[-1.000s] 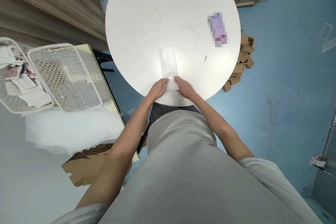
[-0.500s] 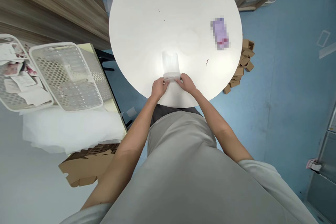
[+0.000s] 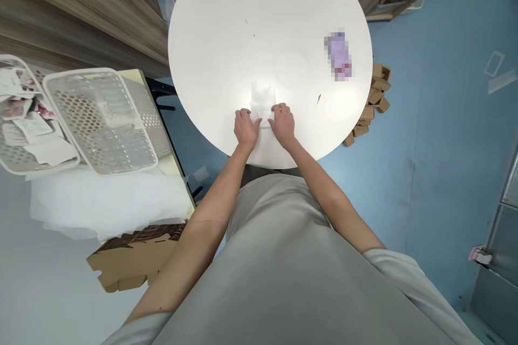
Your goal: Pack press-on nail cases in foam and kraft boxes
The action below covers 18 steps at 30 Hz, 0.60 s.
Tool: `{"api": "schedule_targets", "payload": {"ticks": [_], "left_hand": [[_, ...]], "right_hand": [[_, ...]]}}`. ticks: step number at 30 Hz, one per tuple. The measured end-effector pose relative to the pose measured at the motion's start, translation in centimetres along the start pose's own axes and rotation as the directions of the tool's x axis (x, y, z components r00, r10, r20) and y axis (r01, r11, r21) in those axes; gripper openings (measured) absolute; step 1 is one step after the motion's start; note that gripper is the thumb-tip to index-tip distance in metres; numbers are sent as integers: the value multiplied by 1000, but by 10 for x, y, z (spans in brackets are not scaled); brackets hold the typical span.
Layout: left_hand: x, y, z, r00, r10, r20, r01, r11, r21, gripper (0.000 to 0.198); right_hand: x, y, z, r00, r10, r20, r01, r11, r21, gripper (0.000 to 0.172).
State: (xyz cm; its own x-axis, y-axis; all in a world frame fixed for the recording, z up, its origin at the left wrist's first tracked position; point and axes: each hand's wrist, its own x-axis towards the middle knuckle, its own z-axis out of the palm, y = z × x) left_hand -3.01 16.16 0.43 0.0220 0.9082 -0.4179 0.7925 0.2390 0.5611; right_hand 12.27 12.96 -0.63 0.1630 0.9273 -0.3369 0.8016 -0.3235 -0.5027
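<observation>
White sheet (image 3: 263,96), long axis away from you; your left hand (image 3: 246,128), right hand (image 3: 284,123) touch its near end, grip unclear

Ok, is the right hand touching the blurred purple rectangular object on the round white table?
No, the right hand is at the thin translucent white sheet, well apart from the purple object.

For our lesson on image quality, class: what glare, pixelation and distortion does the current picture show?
Head view: glare on the round white tabletop surrounds the translucent white sheet, leaving its edges faint; head view: coarse blocks hide details of the purple oblong item; head view: wide-angle stretch seems to enlarge the grey fabric shirt.
</observation>
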Motion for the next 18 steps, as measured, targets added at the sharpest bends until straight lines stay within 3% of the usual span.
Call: {"api": "schedule_targets", "payload": {"ticks": [2,4,6,8,10,14,18], "left_hand": [[4,1,0,982,188,0,-188,982,31,35],[11,1,0,926,359,118,-365,931,32,35],[17,-2,-1,858,451,246,-470,883,21,43],[21,-7,-4,815,482,321,-515,857,21,54],[23,-13,-8,801,488,346,-530,847,31,64],[22,-21,-17,777,486,401,-548,835,50,84],[16,-25,-20,752,492,440,-575,815,72,82]], "right_hand": [[-1,-1,-1,989,-139,46,141,989,-47,28],[-3,2,-2,971,-212,108,220,973,-66,34],[-6,8,-4,960,-237,152,249,966,-70,36],[-8,15,-7,950,-257,179,272,960,-64,32],[-9,19,-11,935,-288,207,306,950,-59,31],[-9,20,-12,923,-309,231,337,937,-94,48],[-18,21,-11,915,-325,237,360,925,-120,52]]}}
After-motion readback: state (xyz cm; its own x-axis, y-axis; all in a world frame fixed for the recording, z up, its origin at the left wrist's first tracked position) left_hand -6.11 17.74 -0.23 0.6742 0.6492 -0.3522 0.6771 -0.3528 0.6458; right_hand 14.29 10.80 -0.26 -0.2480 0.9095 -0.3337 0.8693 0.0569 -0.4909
